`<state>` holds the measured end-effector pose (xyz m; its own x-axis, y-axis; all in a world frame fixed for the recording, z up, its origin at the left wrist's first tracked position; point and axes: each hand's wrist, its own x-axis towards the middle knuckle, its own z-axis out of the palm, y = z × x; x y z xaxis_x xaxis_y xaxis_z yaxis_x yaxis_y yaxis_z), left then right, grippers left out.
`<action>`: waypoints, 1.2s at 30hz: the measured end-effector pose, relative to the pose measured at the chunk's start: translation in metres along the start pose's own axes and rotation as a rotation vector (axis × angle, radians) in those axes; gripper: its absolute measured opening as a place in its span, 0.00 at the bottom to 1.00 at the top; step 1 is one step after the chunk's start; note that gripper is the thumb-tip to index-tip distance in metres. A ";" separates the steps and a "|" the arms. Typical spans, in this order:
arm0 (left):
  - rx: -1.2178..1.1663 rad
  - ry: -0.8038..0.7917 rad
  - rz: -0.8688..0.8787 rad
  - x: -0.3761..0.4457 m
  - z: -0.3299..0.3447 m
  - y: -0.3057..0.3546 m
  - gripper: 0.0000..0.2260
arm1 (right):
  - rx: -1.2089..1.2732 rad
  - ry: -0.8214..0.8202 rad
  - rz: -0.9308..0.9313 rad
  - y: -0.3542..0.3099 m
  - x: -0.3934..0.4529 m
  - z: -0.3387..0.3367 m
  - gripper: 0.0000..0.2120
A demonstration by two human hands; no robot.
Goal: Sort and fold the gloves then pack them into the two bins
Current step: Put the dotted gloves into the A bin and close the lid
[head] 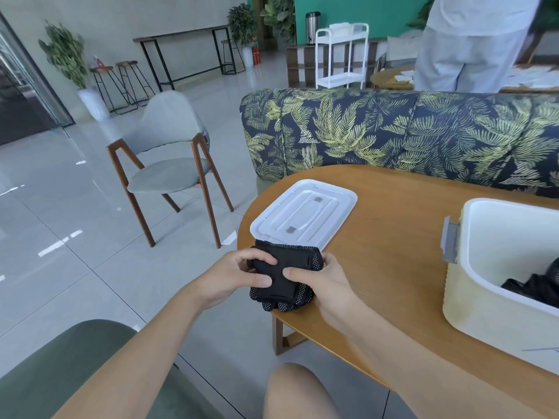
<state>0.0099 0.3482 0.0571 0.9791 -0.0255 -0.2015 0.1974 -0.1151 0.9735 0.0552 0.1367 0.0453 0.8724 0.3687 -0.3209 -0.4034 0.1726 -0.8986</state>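
Both hands hold a folded bundle of black dotted gloves at the bench edge, just in front of the white lid. The left hand and right hand each keep a narrow grip pinching the bundle. The white bin stands right of the lid, dark gloves inside.

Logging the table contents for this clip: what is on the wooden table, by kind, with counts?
Folded black glove bundle, held by left hand and right hand: 1
White lid: 1
White bin with dark fabric inside, number of pieces unclear: 1
Total: 3
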 end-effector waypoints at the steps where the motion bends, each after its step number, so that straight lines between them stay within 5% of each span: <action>1: -0.036 -0.004 0.006 -0.001 0.005 0.001 0.16 | 0.019 -0.006 -0.003 -0.003 -0.002 -0.004 0.29; 11: -0.183 -0.046 0.314 -0.013 0.078 0.107 0.24 | 0.141 -0.077 -0.223 -0.099 -0.055 -0.045 0.25; 17: -0.056 -0.096 0.526 -0.005 0.129 0.188 0.24 | 0.145 -0.077 -0.404 -0.180 -0.097 -0.084 0.41; 30: 0.177 -0.033 0.974 0.034 0.263 0.255 0.18 | -0.104 -0.041 -0.646 -0.285 -0.168 -0.212 0.33; 36: 0.291 -0.123 1.084 0.036 0.292 0.276 0.16 | -0.158 -0.072 -0.679 -0.298 -0.180 -0.253 0.30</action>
<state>0.0861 0.0253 0.2871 0.6123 -0.3486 0.7096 -0.7882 -0.1994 0.5822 0.0878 -0.2121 0.2953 0.8948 0.2865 0.3425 0.2742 0.2530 -0.9278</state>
